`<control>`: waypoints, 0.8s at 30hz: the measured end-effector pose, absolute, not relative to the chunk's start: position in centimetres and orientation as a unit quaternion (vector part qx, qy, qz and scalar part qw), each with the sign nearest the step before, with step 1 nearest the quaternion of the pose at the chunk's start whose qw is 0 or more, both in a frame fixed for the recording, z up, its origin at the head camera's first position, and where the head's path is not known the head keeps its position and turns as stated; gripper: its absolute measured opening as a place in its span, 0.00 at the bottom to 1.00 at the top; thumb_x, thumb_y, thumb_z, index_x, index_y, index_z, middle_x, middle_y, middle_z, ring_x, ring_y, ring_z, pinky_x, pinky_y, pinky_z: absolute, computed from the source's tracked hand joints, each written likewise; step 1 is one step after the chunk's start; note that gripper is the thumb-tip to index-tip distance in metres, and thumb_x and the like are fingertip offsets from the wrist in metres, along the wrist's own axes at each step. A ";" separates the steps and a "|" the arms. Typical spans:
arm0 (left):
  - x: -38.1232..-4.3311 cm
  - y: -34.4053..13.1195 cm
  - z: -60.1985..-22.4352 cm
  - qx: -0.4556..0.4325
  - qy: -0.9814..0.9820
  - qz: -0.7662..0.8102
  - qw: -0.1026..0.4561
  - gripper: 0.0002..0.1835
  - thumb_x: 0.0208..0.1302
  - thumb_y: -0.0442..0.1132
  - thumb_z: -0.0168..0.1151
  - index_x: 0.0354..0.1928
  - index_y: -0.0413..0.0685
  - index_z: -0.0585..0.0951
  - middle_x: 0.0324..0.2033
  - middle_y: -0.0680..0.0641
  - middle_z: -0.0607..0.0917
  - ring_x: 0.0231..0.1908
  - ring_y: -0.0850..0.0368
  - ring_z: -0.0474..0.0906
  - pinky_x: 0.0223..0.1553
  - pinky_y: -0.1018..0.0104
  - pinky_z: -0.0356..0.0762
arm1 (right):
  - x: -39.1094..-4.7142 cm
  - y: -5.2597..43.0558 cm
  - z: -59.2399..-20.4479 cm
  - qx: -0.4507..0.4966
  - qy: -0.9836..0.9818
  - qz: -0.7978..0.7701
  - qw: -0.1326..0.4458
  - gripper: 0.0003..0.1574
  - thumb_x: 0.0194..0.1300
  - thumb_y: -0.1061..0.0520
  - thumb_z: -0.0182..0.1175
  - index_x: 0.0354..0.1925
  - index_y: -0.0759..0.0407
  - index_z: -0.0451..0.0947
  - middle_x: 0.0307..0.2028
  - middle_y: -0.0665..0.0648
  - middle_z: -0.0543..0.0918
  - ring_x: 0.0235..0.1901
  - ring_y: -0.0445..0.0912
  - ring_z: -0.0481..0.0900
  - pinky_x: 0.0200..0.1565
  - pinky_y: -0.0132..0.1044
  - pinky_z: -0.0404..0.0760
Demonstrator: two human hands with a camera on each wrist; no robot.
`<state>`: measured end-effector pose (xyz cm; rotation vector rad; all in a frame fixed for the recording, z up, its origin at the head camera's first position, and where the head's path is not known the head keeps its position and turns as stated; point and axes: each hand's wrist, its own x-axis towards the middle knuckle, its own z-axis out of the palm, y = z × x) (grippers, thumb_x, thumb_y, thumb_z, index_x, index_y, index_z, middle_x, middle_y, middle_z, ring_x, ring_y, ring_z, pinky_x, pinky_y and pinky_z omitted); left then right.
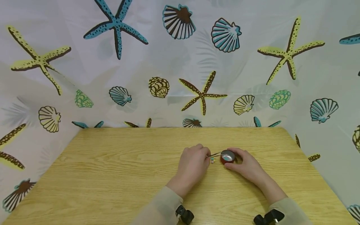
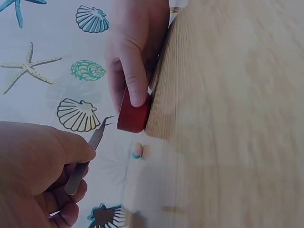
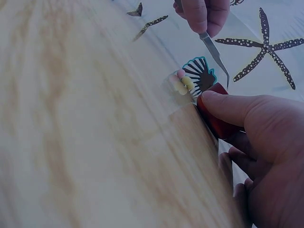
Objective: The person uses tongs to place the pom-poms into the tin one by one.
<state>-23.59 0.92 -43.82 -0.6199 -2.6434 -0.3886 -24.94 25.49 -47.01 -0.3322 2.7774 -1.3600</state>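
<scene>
My left hand (image 1: 194, 161) pinches a pair of metal tweezers (image 2: 97, 136) with bent, slightly parted tips. Those tips reach over to the edge of a small round container (image 2: 133, 115), red outside and silvery on top. From the right side, my right hand (image 1: 247, 164) grips this container, thumb along its near side and fingers behind it. On the table between the two hands, just left of the container, lie several tiny pastel beads (image 1: 212, 160) in pink, yellow and blue-green. Nothing shows between the tweezer tips.
Under everything is a light wood-grain table (image 1: 121, 165). A white cloth (image 1: 140, 62) printed with starfish and shells hangs behind it and along both sides. Dark wrist cameras (image 1: 184, 215) sit on both sleeves.
</scene>
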 end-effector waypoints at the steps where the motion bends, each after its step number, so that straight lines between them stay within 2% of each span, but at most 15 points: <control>1: -23.5 0.6 -43.8 -0.221 -0.945 -0.139 0.200 0.02 0.74 0.41 0.76 0.42 0.53 0.93 0.36 0.54 0.88 0.37 0.56 0.86 0.44 0.53 0.83 | -24.9 25.5 -47.0 -0.104 0.894 -0.436 0.015 0.43 0.72 0.46 0.78 0.77 0.57 0.76 0.71 0.66 0.79 0.74 0.65 0.72 0.74 0.66 0.67; 11: -22.6 -1.6 -43.8 -0.210 -0.942 -0.144 0.217 0.01 0.71 0.37 0.77 0.40 0.51 0.93 0.34 0.54 0.87 0.34 0.56 0.85 0.40 0.55 0.81 | -24.8 25.4 -46.9 -0.102 0.896 -0.431 0.019 0.45 0.71 0.45 0.78 0.78 0.58 0.75 0.72 0.69 0.78 0.74 0.68 0.71 0.73 0.68 0.67; 24: -22.4 -2.6 -44.5 -0.207 -0.946 -0.140 0.206 0.02 0.68 0.36 0.79 0.39 0.49 0.93 0.33 0.53 0.87 0.33 0.55 0.85 0.36 0.57 0.79 | -24.7 25.4 -47.0 -0.102 0.896 -0.431 0.018 0.45 0.71 0.44 0.78 0.78 0.58 0.75 0.72 0.69 0.78 0.74 0.68 0.71 0.73 0.68 0.67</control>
